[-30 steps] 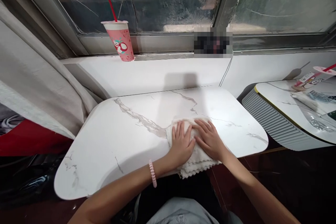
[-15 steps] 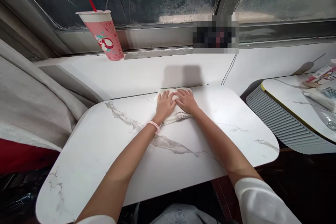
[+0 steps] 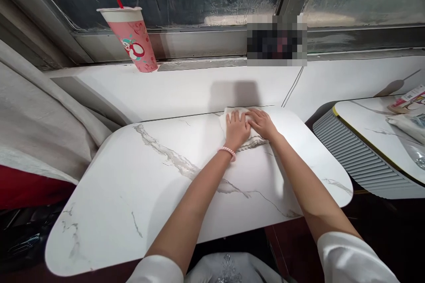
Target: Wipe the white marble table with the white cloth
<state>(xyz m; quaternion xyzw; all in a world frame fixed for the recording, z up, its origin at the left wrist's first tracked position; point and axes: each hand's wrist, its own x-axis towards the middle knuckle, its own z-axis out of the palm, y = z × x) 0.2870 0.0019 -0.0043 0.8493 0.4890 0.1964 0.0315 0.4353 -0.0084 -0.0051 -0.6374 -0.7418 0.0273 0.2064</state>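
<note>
Both my hands press flat on a folded white cloth (image 3: 254, 140) at the far edge of a white marble-patterned table (image 3: 139, 194), close to the wall. My left hand (image 3: 236, 129), with a pink bead bracelet on its wrist, lies on the cloth's left part. Touching it on the right is my right hand (image 3: 262, 124). Fingers of both hands are spread, pointing at the wall. Most of the cloth is hidden under the hands.
A pink paper cup (image 3: 133, 40) with a red straw stands on the window ledge at the far left. A second marble table (image 3: 375, 132) at the right holds packets and a cup. A grey curtain (image 3: 36, 115) hangs at the left.
Both hands slid the cloth from the near edge to the far edge, then a little to the right along the wall side.
</note>
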